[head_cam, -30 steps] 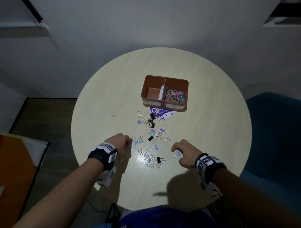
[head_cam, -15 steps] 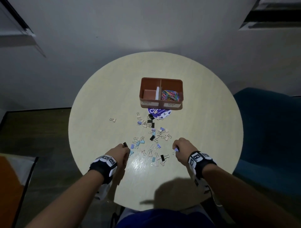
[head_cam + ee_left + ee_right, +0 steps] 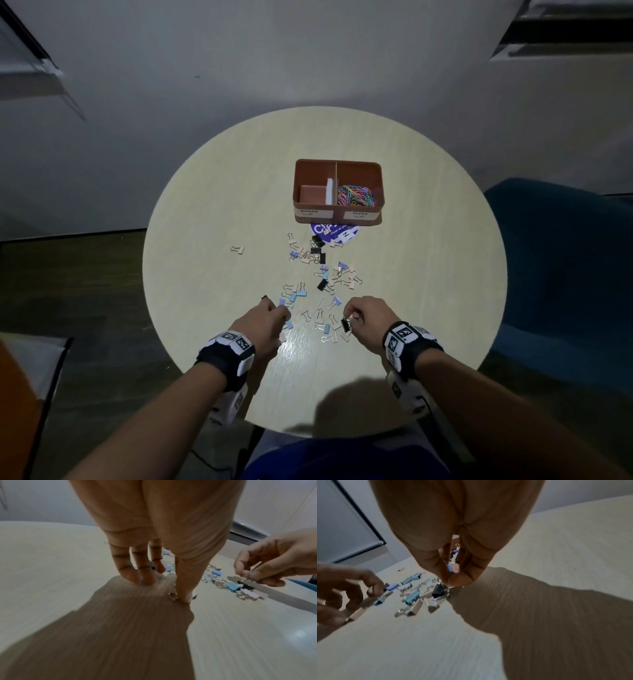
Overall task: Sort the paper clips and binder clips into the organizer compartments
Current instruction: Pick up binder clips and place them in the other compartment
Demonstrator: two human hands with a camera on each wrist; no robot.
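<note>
Blue binder clip, hidden from the head view, sits pinched in right-hand fingers.

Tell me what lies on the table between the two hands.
In the head view, loose binder clips lie scattered on the table between the left hand and the right hand; the stretch is not bare.

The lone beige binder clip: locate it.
In the head view, the lone beige binder clip lies left of the scattered clips, nearer than the organizer.

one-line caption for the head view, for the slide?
Both hands gather binder clips scattered before an organizer already holding paper clips.
</note>
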